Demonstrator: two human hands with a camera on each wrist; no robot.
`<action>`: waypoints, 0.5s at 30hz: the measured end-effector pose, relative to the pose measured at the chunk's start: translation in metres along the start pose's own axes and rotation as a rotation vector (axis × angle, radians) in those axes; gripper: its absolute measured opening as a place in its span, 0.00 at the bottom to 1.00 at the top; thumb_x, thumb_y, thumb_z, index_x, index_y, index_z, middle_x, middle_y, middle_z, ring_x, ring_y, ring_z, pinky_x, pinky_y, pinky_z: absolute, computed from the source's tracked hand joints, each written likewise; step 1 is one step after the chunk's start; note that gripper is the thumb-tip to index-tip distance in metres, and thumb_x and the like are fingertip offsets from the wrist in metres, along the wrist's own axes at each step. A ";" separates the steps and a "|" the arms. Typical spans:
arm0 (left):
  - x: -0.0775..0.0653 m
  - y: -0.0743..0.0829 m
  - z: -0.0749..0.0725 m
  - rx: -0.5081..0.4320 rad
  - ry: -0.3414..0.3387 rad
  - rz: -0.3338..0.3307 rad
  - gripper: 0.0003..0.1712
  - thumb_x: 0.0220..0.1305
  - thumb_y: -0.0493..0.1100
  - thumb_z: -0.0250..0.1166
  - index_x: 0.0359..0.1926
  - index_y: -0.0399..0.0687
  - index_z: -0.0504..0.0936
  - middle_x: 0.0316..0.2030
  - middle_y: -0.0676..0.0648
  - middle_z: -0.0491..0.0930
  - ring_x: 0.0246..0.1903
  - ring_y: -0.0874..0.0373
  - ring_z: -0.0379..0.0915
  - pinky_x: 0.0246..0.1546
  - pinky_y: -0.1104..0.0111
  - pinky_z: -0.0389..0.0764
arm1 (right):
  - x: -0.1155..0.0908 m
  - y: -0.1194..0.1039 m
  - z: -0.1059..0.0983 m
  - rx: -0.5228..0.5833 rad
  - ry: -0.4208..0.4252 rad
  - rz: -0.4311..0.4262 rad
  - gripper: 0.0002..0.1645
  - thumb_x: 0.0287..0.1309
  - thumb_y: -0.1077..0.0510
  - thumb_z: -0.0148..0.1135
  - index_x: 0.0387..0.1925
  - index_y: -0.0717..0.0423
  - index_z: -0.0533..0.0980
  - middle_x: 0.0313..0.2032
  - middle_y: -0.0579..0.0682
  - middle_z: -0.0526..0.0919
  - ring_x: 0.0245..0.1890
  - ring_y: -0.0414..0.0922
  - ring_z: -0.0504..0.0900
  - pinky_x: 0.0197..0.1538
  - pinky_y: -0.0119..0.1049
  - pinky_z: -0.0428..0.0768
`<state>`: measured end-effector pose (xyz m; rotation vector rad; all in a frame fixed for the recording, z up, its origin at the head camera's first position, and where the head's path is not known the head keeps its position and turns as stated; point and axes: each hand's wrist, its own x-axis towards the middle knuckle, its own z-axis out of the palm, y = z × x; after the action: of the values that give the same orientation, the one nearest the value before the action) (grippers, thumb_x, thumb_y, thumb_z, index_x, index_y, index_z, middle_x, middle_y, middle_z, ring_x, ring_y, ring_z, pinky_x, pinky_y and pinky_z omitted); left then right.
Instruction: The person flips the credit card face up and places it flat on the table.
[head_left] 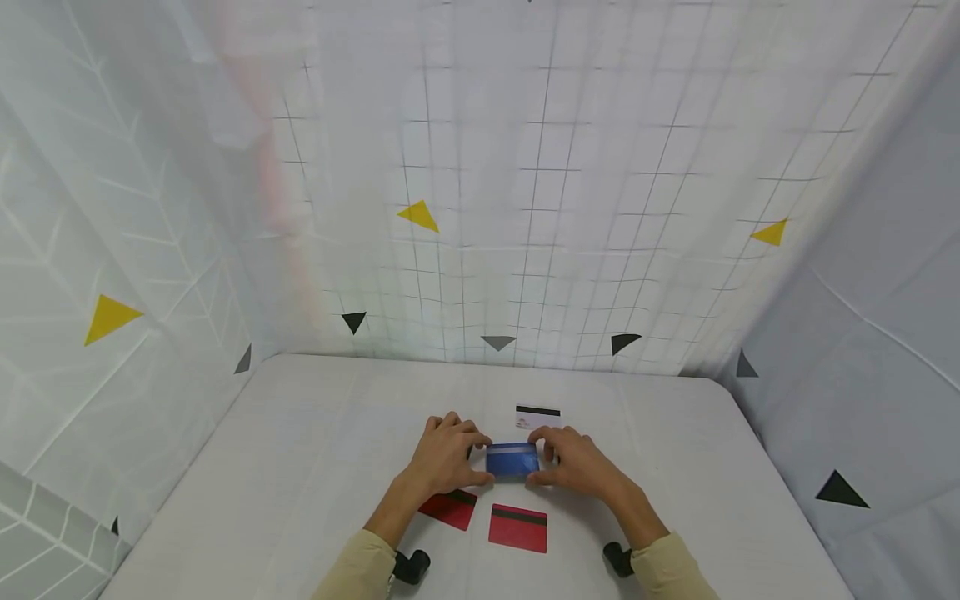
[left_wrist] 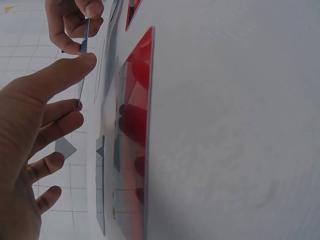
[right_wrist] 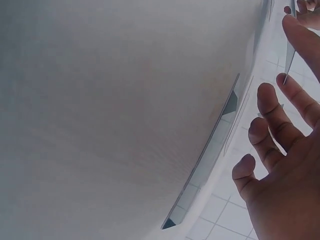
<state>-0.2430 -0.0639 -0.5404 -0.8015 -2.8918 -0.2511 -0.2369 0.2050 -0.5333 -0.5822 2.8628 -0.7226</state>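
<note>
A blue card [head_left: 512, 461] with a pale stripe is held between both hands, raised above the white table [head_left: 315, 467]. My left hand [head_left: 446, 454] pinches its left end between thumb and fingertips. At the opposite end, the thumb and index finger of my right hand [head_left: 577, 462] grip the edges. Edge-on, the card shows as a thin sliver in both wrist views. A red card [head_left: 456, 510] with a dark stripe lies partly hidden below my left hand, and another red card [head_left: 518, 528] lies nearer me. Beyond the hands rests a white card [head_left: 537, 417] with a black stripe.
Another flat card [right_wrist: 205, 155] lies on the table under my right hand, and a grey one [left_wrist: 100, 185] shows beyond the red card in the left wrist view. Black wrist devices [head_left: 411, 567] sit at both sleeves. White sheeting [head_left: 480, 275] with triangles encloses the table.
</note>
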 end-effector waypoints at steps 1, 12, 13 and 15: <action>0.000 0.000 0.000 0.002 0.000 0.000 0.34 0.46 0.73 0.72 0.54 0.69 0.86 0.45 0.59 0.82 0.45 0.60 0.67 0.56 0.52 0.67 | 0.000 0.000 0.000 0.003 -0.001 0.003 0.36 0.45 0.37 0.78 0.55 0.41 0.76 0.34 0.41 0.76 0.38 0.42 0.70 0.48 0.49 0.68; 0.000 0.000 -0.002 -0.002 0.013 0.009 0.34 0.46 0.73 0.72 0.54 0.68 0.86 0.45 0.59 0.83 0.45 0.60 0.67 0.55 0.51 0.67 | 0.001 -0.001 -0.003 0.045 0.012 -0.015 0.36 0.46 0.36 0.77 0.56 0.39 0.75 0.34 0.42 0.76 0.39 0.44 0.72 0.51 0.52 0.68; 0.000 0.000 -0.003 -0.002 0.014 0.010 0.34 0.46 0.73 0.73 0.54 0.68 0.86 0.45 0.59 0.83 0.45 0.60 0.67 0.55 0.51 0.67 | 0.001 -0.001 -0.004 0.047 0.013 -0.016 0.36 0.46 0.36 0.77 0.56 0.39 0.75 0.34 0.41 0.76 0.39 0.43 0.72 0.51 0.52 0.68; -0.001 0.000 -0.003 -0.006 0.016 0.010 0.34 0.46 0.73 0.73 0.54 0.68 0.86 0.45 0.59 0.83 0.45 0.60 0.67 0.55 0.51 0.67 | 0.001 -0.001 -0.004 0.048 0.018 -0.021 0.36 0.46 0.35 0.77 0.56 0.39 0.75 0.34 0.41 0.76 0.39 0.43 0.72 0.51 0.53 0.68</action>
<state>-0.2425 -0.0650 -0.5376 -0.8102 -2.8730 -0.2635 -0.2384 0.2053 -0.5296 -0.6036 2.8514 -0.8019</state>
